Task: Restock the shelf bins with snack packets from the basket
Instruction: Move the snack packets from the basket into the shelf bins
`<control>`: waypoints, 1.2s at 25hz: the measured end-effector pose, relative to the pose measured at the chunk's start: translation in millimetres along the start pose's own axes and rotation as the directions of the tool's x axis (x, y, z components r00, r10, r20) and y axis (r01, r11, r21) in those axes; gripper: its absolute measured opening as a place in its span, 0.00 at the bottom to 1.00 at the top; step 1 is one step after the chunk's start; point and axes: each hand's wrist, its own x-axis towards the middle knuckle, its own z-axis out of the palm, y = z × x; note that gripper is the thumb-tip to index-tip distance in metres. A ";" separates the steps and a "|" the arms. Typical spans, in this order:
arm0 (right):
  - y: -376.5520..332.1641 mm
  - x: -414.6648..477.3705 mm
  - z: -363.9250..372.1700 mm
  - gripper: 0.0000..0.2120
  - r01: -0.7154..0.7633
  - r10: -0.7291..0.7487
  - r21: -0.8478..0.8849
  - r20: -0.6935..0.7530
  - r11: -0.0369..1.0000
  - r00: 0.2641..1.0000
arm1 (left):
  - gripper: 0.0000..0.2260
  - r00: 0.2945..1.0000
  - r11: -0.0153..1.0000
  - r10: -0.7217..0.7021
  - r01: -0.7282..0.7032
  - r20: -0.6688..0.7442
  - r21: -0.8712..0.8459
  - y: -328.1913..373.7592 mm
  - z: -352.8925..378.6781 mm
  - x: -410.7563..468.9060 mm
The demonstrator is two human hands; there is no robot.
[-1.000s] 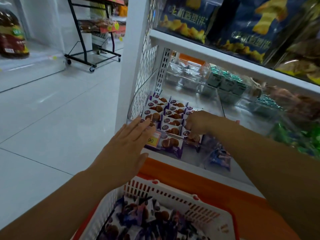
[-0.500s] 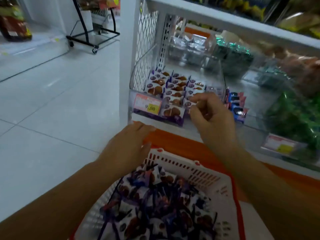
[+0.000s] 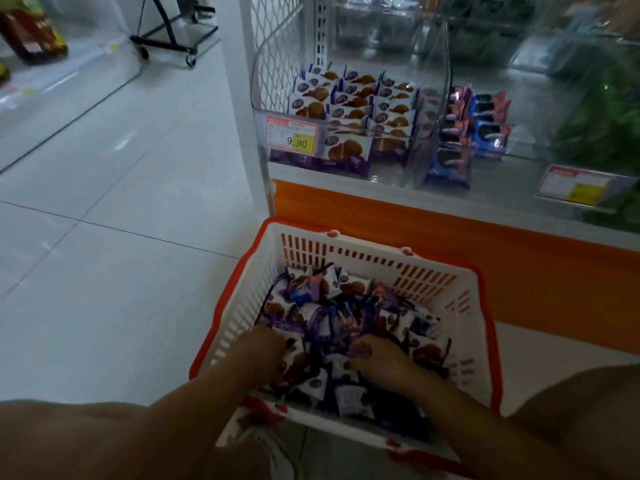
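A white basket with an orange rim (image 3: 377, 255) stands on the floor in front of the shelf, full of purple-and-white snack packets (image 3: 346, 303). Both my hands are down in it. My left hand (image 3: 259, 351) rests on the packets at the left, fingers curled down into the pile. My right hand (image 3: 381, 360) lies on the packets at the middle, fingertips buried among them. Whether either hand grips a packet is hidden. Above, the clear shelf bin (image 3: 261, 112) holds neat rows of the same purple packets (image 3: 353, 102) behind a 9,90 price tag (image 3: 292, 135).
The neighbouring clear bin holds blue and pink packets (image 3: 479, 123), and green packets (image 3: 606, 129) fill the bin further right. An orange shelf base (image 3: 450, 237) runs behind the basket. A black wheeled rack (image 3: 173, 39) stands far left on the tiled floor (image 3: 104, 271).
Both hands have come away from the shelf bin and dropped into the basket. My view has tilted down, so the basket now fills the lower middle.
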 end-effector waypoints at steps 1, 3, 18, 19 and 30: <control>-0.7 -0.7 3.2 0.16 -0.001 0.001 0.006 0.000 1.000 1.000 | 0.15 0.999 0.998 0.033 -0.034 -0.010 -0.052 3.0 -2.7 -0.2; -3.4 -1.8 9.8 0.21 -0.002 -0.001 0.122 0.018 0.993 1.000 | 0.11 0.997 0.972 0.077 -0.081 -0.028 -0.219 9.8 -9.6 -0.6; -14.3 -14.2 -18.6 0.08 0.155 -0.021 0.866 -0.164 0.476 0.986 | 0.10 0.992 0.051 0.115 0.050 0.055 -0.997 38.8 -52.7 -8.7; -15.2 -15.1 -18.8 0.07 0.156 -0.031 0.878 -0.159 0.453 0.987 | 0.10 0.991 0.039 0.122 0.054 0.059 -0.998 38.9 -53.8 -9.7; -57.6 -43.4 -63.6 0.13 0.293 -0.220 0.385 -0.224 0.875 0.950 | 0.10 0.977 0.142 0.036 -0.212 -0.209 -0.967 37.5 -93.1 -23.5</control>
